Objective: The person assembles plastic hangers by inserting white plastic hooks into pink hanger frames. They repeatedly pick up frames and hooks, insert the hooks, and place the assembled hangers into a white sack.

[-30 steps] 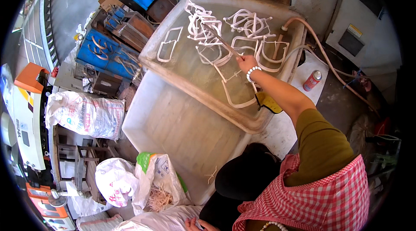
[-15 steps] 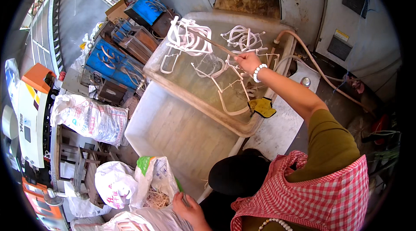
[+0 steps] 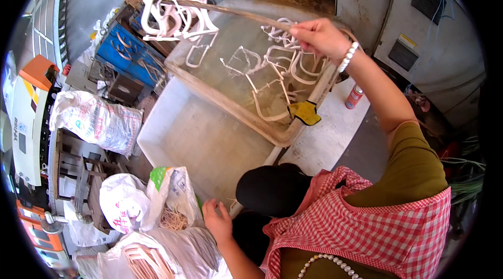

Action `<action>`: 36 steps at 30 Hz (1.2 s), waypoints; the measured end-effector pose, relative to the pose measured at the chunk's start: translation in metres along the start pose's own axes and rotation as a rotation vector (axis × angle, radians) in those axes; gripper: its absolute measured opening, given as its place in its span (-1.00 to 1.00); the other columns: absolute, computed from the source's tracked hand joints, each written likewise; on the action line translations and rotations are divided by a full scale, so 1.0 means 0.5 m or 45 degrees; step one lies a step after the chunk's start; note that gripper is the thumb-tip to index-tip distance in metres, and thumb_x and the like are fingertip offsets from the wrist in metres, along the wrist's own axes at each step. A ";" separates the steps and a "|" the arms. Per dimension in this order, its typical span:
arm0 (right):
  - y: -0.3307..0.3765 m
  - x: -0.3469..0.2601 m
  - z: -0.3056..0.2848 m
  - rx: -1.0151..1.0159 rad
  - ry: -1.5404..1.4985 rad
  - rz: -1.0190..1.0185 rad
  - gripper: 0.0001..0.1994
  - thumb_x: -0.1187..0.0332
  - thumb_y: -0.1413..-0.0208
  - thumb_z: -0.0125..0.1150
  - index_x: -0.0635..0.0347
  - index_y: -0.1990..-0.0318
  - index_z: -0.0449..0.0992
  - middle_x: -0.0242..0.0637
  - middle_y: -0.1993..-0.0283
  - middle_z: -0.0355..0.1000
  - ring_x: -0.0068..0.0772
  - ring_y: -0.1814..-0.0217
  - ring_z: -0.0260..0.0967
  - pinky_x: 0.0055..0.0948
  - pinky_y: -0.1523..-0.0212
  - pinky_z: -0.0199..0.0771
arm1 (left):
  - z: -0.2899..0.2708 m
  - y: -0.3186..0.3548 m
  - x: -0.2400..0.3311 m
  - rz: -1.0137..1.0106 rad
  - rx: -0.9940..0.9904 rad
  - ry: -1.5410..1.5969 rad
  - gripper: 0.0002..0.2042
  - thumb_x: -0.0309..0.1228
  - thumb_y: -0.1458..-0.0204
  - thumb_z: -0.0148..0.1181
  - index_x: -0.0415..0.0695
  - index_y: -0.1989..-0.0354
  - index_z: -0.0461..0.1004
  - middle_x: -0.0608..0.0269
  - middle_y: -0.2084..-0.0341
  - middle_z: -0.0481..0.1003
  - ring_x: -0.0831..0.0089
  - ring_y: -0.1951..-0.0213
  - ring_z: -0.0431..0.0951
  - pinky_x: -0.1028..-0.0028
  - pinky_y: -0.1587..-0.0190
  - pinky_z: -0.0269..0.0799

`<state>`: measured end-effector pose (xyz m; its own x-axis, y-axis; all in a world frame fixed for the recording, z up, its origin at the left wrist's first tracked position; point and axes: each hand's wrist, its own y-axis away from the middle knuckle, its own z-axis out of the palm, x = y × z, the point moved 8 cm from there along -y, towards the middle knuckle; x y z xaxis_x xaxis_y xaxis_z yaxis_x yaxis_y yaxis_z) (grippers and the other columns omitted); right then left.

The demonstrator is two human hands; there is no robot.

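My right hand (image 3: pixel 324 40) is closed round the near end of a long thin brown stick (image 3: pixel 246 15). At the stick's far end hangs a cluster of white-pink moulded plastic loops (image 3: pixel 168 21), over the far left corner of a water-filled tub (image 3: pixel 225 99). Other pale plastic loops and thin branching frames (image 3: pixel 269 116) lie in the tub's water, below and left of my right hand. My left hand (image 3: pixel 218 220) is low, beside an opened white bag (image 3: pixel 181 187) with thin pale sticks in it. Its fingers are apart, with nothing visible in them.
A lower white tub (image 3: pixel 157 114) stands before the water tub. A yellow cloth piece (image 3: pixel 305 113) hangs on the tub's corner, near a red can (image 3: pixel 354 97). Blue metal moulds (image 3: pixel 116 77), a white sack (image 3: pixel 99 122) and a bag of plastic strips (image 3: pixel 112 258) are at left.
My right hand has risen and moved right, and the stick's loop cluster has swung up and left from over the water. My left hand has shifted up slightly, off the bag's edge.
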<state>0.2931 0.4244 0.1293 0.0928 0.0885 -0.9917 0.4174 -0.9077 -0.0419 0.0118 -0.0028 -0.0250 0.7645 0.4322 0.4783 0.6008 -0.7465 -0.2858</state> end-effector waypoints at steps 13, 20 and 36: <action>0.147 0.055 0.043 -0.564 0.670 -0.095 -0.81 0.28 -0.08 0.23 0.20 0.25 0.61 -0.36 0.58 0.45 -0.58 0.57 0.31 -0.46 0.53 0.30 | -0.006 0.027 -0.014 -0.098 -0.042 0.062 -0.81 -0.51 -0.03 0.13 -0.27 0.18 0.41 0.00 0.17 0.42 0.18 0.29 0.52 0.33 0.19 0.45; 0.183 0.151 0.127 -0.992 1.384 -0.264 -0.79 0.19 -0.04 0.20 0.05 0.24 0.60 -0.18 0.43 0.49 -0.07 0.37 0.42 -0.20 0.35 0.38 | 0.028 0.011 0.001 -0.063 -0.116 0.073 -0.81 -0.49 -0.02 0.14 -0.26 0.18 0.42 0.03 0.20 0.43 0.18 0.31 0.51 0.30 0.21 0.43; 0.172 0.019 -0.227 -0.078 1.745 -0.114 -0.80 0.30 -0.02 0.17 0.17 0.27 0.61 -0.13 0.54 0.45 -0.18 0.52 0.41 -0.28 0.45 0.38 | 0.048 0.017 -0.012 -0.097 -0.268 -0.037 -0.80 -0.46 -0.02 0.15 -0.26 0.20 0.41 0.02 0.23 0.44 0.19 0.36 0.54 0.30 0.27 0.45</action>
<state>0.4323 0.3937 0.1301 0.8584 0.5079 -0.0724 0.5047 -0.8613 -0.0580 0.0182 0.0005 -0.0503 0.7271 0.5031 0.4671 0.5973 -0.7991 -0.0690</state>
